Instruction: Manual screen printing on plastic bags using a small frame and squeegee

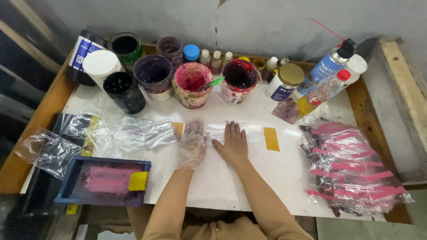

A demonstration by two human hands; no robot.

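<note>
Head view, the only one here: both hands are laid flat, fingers spread, on a clear bag (222,131) that's stretched across the white table (267,178). The left hand (191,144) is covered by a thin plastic glove, the right hand (233,143) is bare. Nothing is gripped by either one, the bag is just pressed down under the palms. A yellow strip (271,139) is seen at the bag's end just right of the right hand, and a smaller yellow bit (178,128) peeks out beside the left hand.

Left of the left hand, more clear bags (133,133) are scattered, and nearer the body on that side a blue frame (102,181) smeared with pink ink is parked, with a yellow squeegee (138,181) resting on it. Well right of the right hand, a stack of bags with pink strips (351,164) is piled up. Beyond the fingertips, a row of paint pots (192,84) is lined up, the pink one straight ahead of the left hand, a dark red one (240,80) ahead of the right. Spray can (327,66) and bottles are found further right.
</note>
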